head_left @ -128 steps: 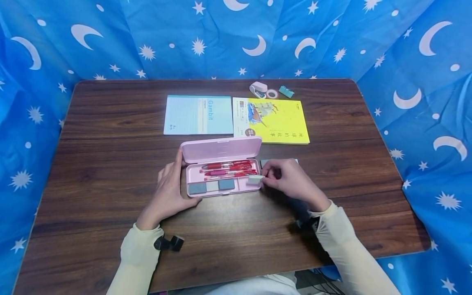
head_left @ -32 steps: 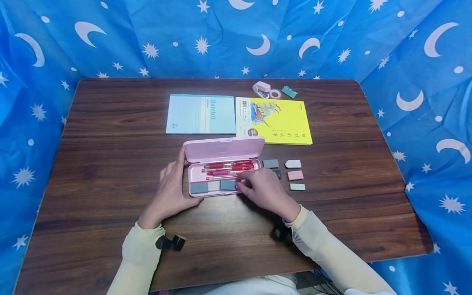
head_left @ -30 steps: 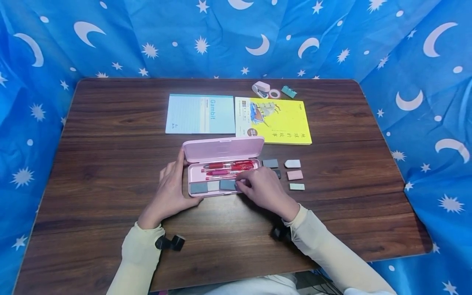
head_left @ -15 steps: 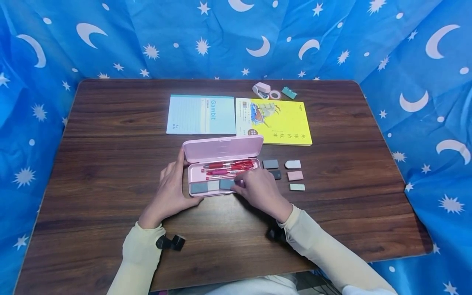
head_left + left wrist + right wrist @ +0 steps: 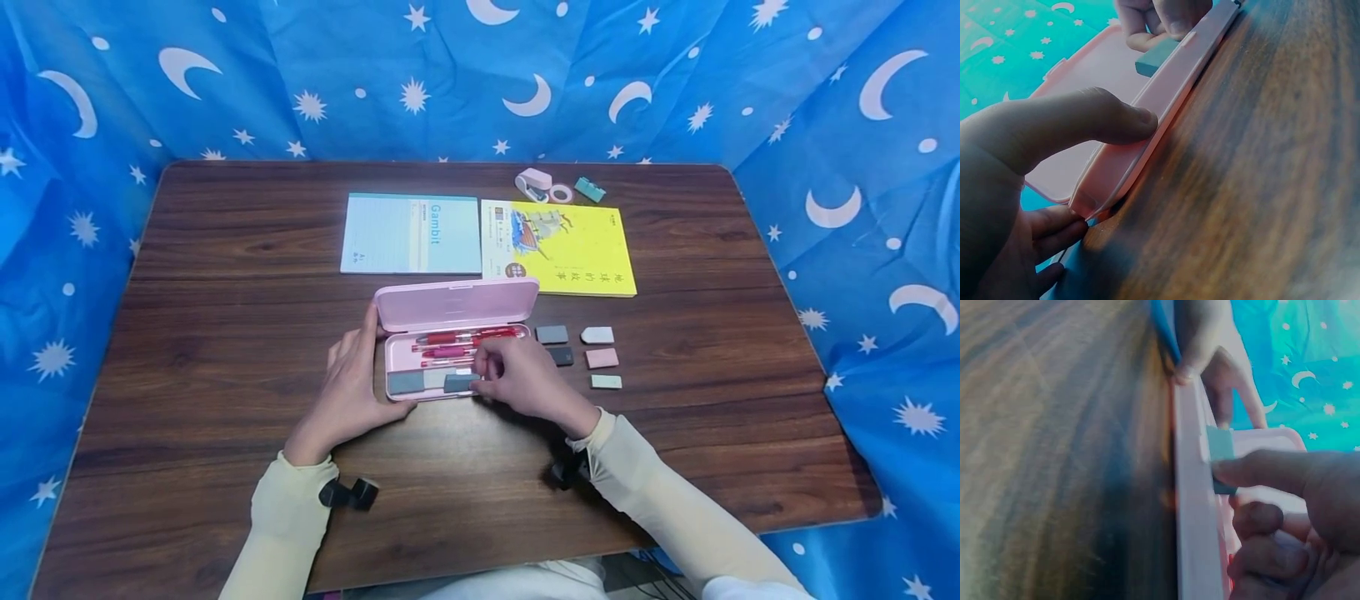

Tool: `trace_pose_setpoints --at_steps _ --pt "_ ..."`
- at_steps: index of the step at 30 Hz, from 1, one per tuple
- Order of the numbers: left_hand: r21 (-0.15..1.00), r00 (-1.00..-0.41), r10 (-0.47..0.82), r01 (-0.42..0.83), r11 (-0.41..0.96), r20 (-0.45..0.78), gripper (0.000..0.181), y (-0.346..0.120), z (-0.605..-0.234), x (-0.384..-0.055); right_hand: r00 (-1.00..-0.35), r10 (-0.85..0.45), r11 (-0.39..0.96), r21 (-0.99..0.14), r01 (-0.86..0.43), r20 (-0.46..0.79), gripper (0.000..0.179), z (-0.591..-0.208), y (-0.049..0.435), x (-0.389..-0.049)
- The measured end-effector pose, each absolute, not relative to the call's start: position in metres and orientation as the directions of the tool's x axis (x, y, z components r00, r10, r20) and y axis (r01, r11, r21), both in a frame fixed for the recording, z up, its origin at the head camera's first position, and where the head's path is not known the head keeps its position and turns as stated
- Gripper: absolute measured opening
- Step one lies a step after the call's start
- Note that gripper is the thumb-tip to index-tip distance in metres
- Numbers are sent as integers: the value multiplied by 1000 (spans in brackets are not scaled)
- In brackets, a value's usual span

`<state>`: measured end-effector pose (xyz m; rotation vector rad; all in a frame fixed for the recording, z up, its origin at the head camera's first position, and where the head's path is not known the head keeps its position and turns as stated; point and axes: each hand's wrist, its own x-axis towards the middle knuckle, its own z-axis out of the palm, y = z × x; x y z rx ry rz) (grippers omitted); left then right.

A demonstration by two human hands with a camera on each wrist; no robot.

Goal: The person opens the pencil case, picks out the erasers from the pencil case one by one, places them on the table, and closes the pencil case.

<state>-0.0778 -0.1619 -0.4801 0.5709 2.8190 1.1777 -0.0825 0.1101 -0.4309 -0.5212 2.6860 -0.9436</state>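
Observation:
A pink pencil case (image 5: 456, 306) lies with its lid raised, red pens (image 5: 446, 352) in its back part. My left hand (image 5: 341, 400) holds the case's left end, thumb (image 5: 1119, 122) against the front wall and fingers round the end. Inside the front part, my right hand (image 5: 528, 379) pinches a grey-blue eraser (image 5: 459, 383), which is tilted up; the right wrist view shows the thumb (image 5: 1260, 472) on this eraser (image 5: 1220, 444). Left of it in the case are a pale block (image 5: 434, 379) and another grey-blue eraser (image 5: 406, 382). My right hand hides the case's right end.
Right of the case lie a grey eraser (image 5: 552, 334), a black eraser (image 5: 561, 357), a white one (image 5: 597, 335), a pink one (image 5: 602, 358) and a pale green one (image 5: 606, 382). Behind are a blue notebook (image 5: 411, 233), a yellow book (image 5: 577, 246) and a stapler (image 5: 534, 184).
The pale green eraser, earlier in my right hand, now lies on the table. That hand moved left into the case and has tilted the grey-blue eraser up. My left hand has stayed put.

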Motion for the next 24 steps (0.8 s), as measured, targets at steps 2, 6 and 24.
trace_pose_setpoints --at_steps 2,6,24 --pt "695 -931 348 321 643 108 147 -161 -481 -77 -884 -451 652 -723 -230 -125 22 -431 113 -85" --pt "695 -931 349 321 643 107 147 -161 -481 -76 -851 -503 506 -850 -149 -150 19 -428 122 -88" --pt "699 -931 346 326 636 120 146 -160 -479 -78 -792 -432 697 -717 8 -430 14 -403 236 -90"
